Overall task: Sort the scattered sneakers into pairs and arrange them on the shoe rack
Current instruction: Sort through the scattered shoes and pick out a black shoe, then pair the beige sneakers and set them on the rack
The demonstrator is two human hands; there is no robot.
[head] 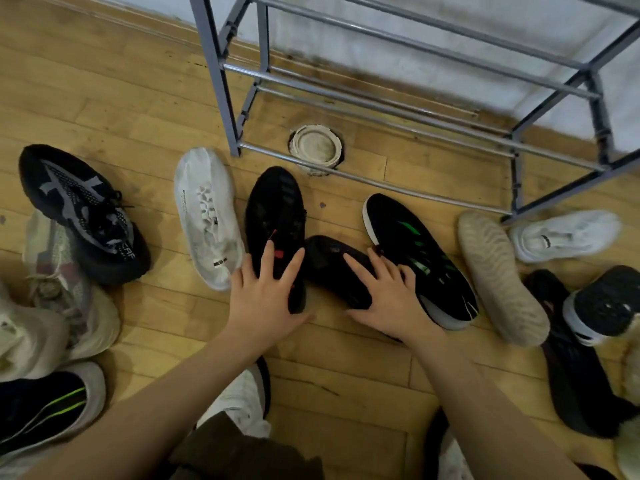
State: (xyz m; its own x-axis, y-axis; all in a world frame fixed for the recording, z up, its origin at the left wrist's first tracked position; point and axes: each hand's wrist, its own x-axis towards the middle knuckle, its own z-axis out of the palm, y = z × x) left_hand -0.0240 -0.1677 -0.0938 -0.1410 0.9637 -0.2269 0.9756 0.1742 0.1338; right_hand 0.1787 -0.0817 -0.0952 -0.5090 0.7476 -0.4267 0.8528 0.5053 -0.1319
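Note:
Sneakers lie scattered on the wooden floor in front of a grey metal shoe rack (381, 109) with bare rails. My left hand (265, 292) rests with spread fingers on the heel of a black sneaker with red marks (275, 209). My right hand (388, 292) lies flat with straight fingers on a second black sneaker (329, 268) next to it. Right of that sits a black sneaker with green stripes (415, 244). A white sneaker (206, 213) lies left of my left hand.
A black-and-grey sneaker (83, 209) and a pale one (65, 299) lie at the left, a black one with a green line (45, 407) at bottom left. A beige upturned sole (498, 275), a white sneaker (564, 233) and dark sneakers (581, 368) lie right. A round floor fitting (315, 147) sits under the rack.

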